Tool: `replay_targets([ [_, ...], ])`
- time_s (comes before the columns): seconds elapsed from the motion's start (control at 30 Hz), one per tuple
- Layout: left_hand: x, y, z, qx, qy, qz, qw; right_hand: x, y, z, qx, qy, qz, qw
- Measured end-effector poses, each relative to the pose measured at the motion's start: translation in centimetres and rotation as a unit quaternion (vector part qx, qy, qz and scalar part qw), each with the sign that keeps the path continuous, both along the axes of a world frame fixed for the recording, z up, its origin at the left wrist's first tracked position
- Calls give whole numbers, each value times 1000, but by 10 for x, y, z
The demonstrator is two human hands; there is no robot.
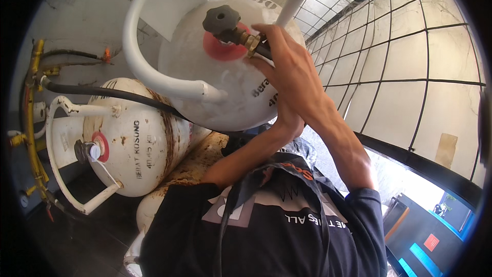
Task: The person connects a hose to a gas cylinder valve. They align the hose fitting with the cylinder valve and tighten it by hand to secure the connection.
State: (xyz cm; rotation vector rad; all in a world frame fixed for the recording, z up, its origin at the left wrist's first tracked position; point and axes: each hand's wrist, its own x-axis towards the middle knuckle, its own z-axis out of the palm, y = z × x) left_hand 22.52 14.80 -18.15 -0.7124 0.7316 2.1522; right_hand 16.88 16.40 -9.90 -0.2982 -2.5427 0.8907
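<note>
A white gas cylinder [192,46] stands upright before me, with a black valve handwheel [221,19] above a red ring [215,48] at its top. From the valve's side a brass coupling nut [251,43] points right, joined to a black hose end [264,50]. My right hand [294,55] is around that hose end beside the nut, its thumb below and forefinger above. My left hand [291,111] reaches across beneath the right one; its fingers are mostly hidden, so its hold cannot be made out. The cylinder's white tubular guard [132,46] curves around the left of the valve.
A rusty white cylinder [130,142] lies tilted at left, its valve capped. Another rusty cylinder [192,157] is beside me. A black hose [103,91] runs from yellow pipework [32,123] behind the upright cylinder. Black wire mesh [426,46] lines the right side.
</note>
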Motion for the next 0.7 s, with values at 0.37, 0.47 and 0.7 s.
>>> replay_targets([
  [0.37,-2,-33,-25,143,163,-144,965,-3,-4,5,42,19,-3,999],
  [0.47,-19,-42,-23,273,136,-175,936,4,2,22,-165,-97,-33,981],
  [0.7,-4,-32,-50,173,106,-158,966,-1,4,1,13,-50,-3,999],
])
